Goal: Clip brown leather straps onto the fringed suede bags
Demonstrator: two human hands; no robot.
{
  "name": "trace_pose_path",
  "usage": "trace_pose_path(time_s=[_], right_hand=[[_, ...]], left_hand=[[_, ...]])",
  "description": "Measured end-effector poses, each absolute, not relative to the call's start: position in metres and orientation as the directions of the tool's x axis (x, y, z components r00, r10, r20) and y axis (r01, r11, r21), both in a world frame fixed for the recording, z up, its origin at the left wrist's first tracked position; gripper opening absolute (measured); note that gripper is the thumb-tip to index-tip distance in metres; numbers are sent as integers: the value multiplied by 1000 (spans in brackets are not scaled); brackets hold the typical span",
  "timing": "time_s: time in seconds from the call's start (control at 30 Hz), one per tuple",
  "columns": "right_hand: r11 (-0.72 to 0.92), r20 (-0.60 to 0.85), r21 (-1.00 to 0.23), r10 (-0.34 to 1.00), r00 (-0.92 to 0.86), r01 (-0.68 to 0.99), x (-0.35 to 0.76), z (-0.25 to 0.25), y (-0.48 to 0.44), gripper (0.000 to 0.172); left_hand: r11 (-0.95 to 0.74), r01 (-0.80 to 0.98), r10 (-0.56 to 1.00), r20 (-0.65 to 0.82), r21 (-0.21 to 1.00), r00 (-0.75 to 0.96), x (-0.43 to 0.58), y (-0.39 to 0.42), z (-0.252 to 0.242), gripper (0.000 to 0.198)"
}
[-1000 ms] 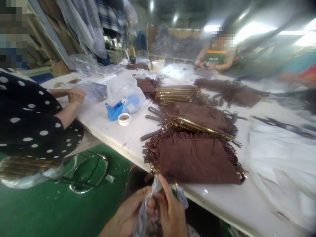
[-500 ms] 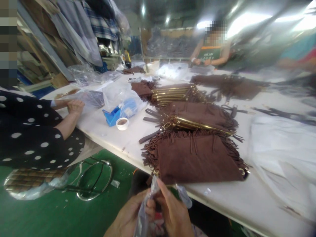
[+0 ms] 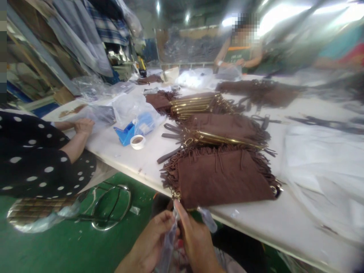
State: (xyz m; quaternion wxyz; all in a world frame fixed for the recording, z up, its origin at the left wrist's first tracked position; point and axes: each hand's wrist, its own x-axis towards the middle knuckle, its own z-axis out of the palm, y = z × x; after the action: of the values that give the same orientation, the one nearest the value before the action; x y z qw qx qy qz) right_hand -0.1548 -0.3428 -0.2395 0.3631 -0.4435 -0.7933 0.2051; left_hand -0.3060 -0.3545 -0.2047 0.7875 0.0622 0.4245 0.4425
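Note:
Both my hands are low in the head view, just below the table edge. My left hand (image 3: 152, 242) and my right hand (image 3: 193, 239) are closed together on a thin clear plastic bag (image 3: 170, 242) that hangs between them. Right above them a brown fringed suede bag (image 3: 224, 178) lies flat at the edge of the white table (image 3: 256, 227), a gold ring at its near corner. More brown fringed bags (image 3: 227, 127) with gold bars are stacked behind it.
A person in a black dotted top (image 3: 34, 159) sits at the left, a hand on the table. A blue tape dispenser (image 3: 125, 134) and a tape roll (image 3: 137, 141) lie near them. White plastic sheets (image 3: 324, 178) cover the right. Another person (image 3: 241, 53) sits at the far end. A metal stool ring (image 3: 110, 206) stands on the green floor.
My hands have stayed on the plastic bag and shifted slightly up toward the table edge. The view has drifted a little to the right.

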Motion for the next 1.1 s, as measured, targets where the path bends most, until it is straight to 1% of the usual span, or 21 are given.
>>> trace_pose_path(time_s=[0.07, 0.17, 0.27, 0.4, 0.5, 0.57, 0.63, 0.67, 0.73, 0.77, 0.8, 0.87, 0.93, 1.03, 1.1], right_hand=[[461, 340, -724, 886, -316, 513, -152, -235, -351, 61], [325, 270, -810, 945, -182, 488, -145, -233, -366, 49], [247, 246, -831, 967, -69, 499, -131, -237, -374, 44], [186, 203, -846, 979, -20, 499, -116, -242, -376, 42], [133, 157, -869, 988, 10, 477, -114, -241, -378, 40], [125, 152, -883, 988, 24, 453, -117, -241, -381, 38], [126, 147, -902, 989, 21, 413, -122, -241, -385, 37], [107, 119, -917, 993, 9, 385, -125, -242, -387, 37], [6, -4, -951, 999, -32, 308, -132, -244, -390, 39], [-66, -82, -966, 995, -54, 250, -137, -245, -391, 41], [-133, -149, -974, 986, -74, 183, -143, -247, -391, 43], [-215, -219, -975, 970, -106, 48, -156, -249, -390, 49], [-232, -225, -972, 965, -133, -42, -169, -249, -387, 51], [-270, -243, -955, 949, -201, -124, -180, -246, -381, 48], [-309, -257, -932, 932, -255, -191, -180, -243, -376, 45]], left_hand=[[566, -612, 784, -590, 553, 192, -306, -353, -202, 22], [555, -553, 799, -583, 621, 146, -308, -350, -199, 27], [546, -511, 805, -584, 664, 101, -308, -347, -202, 34], [512, -463, 826, -563, 723, 34, -304, -347, -208, 35], [480, -429, 848, -530, 765, 4, -300, -348, -211, 33], [459, -397, 862, -507, 795, -17, -299, -348, -212, 32], [432, -384, 877, -479, 816, -31, -299, -347, -214, 35], [419, -386, 885, -465, 822, -30, -300, -347, -215, 43], [389, -397, 901, -433, 831, -24, -301, -346, -217, 66], [376, -399, 908, -419, 836, -22, -302, -346, -218, 73], [366, -395, 913, -408, 842, -23, -302, -346, -218, 74], [347, -387, 919, -392, 854, -42, -300, -347, -219, 68], [323, -375, 922, -378, 869, -81, -297, -348, -220, 61], [294, -367, 919, -367, 882, -147, -291, -352, -220, 55], [299, -400, 909, -386, 866, -156, -289, -354, -220, 54]])
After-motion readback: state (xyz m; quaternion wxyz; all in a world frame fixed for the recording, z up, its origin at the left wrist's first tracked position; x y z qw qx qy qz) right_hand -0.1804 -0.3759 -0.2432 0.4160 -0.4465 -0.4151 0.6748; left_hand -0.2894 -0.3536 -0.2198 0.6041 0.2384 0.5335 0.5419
